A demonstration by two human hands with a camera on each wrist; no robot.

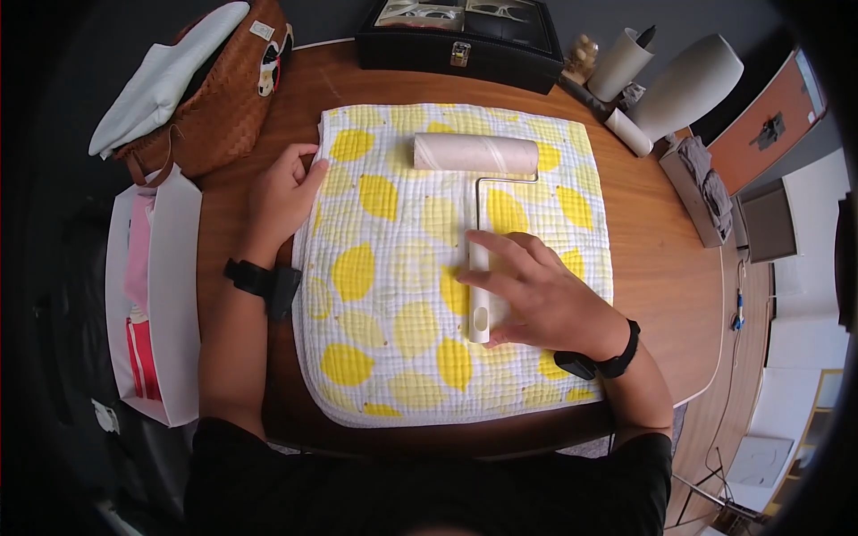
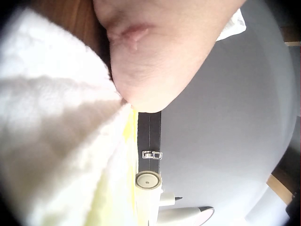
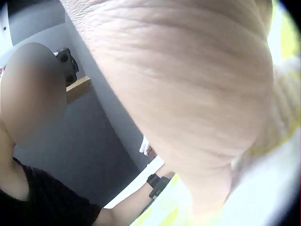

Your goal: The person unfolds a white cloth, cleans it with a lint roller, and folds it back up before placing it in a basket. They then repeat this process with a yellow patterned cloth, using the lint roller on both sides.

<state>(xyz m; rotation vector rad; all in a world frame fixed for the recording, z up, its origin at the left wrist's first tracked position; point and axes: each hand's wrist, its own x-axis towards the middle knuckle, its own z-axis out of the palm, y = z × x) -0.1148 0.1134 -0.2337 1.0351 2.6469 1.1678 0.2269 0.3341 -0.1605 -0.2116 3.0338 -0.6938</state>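
Observation:
A folded muslin blanket (image 1: pixel 416 259) with yellow lemons on white lies on the wooden table. On top of it is a lint roller (image 1: pixel 478 154), its pale cylinder at the far side and its white handle (image 1: pixel 479 313) pointing toward me. My right hand (image 1: pixel 554 299) is over that handle, fingers spread loosely across it and thumb near its lower end. At the blanket's upper left edge, my left hand (image 1: pixel 288 192) holds the cloth between thumb and curled fingers. The left wrist view shows the left hand (image 2: pixel 155 66) against the white cloth (image 2: pixel 51 117). The right fingertips are hidden in the right wrist view.
Left stand a woven basket (image 1: pixel 223 94) and a white bin (image 1: pixel 179 295) with pink and red items. A black glasses case (image 1: pixel 407 55) sits at the back. Back right are a white vase (image 1: pixel 693 85), a spare roll (image 1: pixel 629 134) and a tissue box (image 1: pixel 693 192).

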